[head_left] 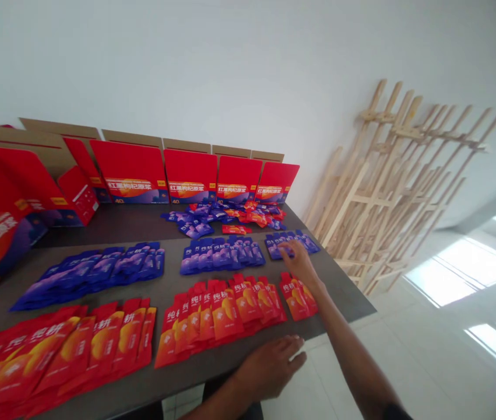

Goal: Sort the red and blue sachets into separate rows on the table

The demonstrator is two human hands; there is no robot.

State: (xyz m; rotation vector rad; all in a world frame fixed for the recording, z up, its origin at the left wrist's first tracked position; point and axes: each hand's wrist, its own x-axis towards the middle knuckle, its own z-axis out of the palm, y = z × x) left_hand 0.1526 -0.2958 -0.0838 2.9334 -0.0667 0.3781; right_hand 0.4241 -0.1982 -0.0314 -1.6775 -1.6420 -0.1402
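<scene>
My right hand (299, 261) reaches across the dark table (173, 291), fingers pinched on a purple pouch in the small purple row (292, 242) at the far right. Just below the wrist lies a short stack of red-orange pouches (299, 297). My left hand (269, 367) rests flat and open on the table's near edge, beside a longer fanned row of red-orange pouches (226, 309). A middle purple row (222, 255) lies behind that one.
More fanned rows lie to the left, purple pouches (94, 271) and red-orange ones (55, 350). A loose pile of mixed pouches (226, 216) sits further back. Red boxes (191, 175) stand along the wall. Wooden easels (401, 175) lean at the right.
</scene>
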